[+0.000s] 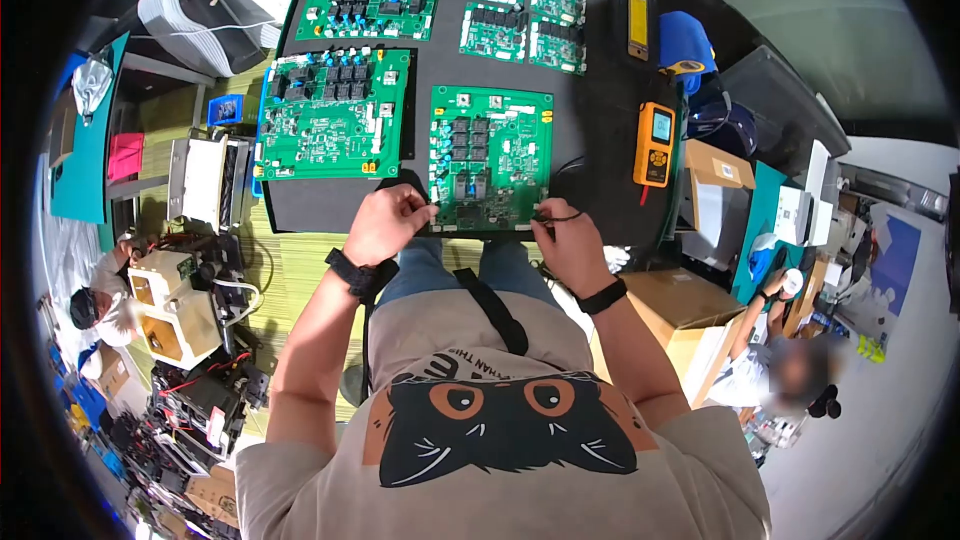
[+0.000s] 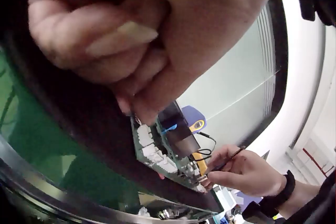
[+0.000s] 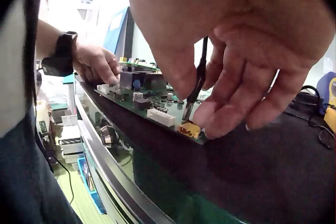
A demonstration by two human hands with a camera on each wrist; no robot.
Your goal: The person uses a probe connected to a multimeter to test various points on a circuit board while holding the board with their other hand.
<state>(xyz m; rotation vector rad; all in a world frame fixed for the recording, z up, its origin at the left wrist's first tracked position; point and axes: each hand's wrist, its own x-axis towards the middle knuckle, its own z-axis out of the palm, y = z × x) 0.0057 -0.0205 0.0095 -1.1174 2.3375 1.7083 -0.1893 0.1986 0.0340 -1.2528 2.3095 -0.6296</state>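
Black mat (image 1: 606,165) | cardboard box (image 1: 680,300), green floor (image 1: 290,285) | left hand (image 1: 385,227) pinches board (image 1: 512,180) | right hand (image 1: 572,248) pinches tool (image 3: 198,82)

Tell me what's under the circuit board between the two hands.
The black tabletop shows around the circuit board, which appears to lie on it; anything directly beneath the board is covered and cannot be seen.
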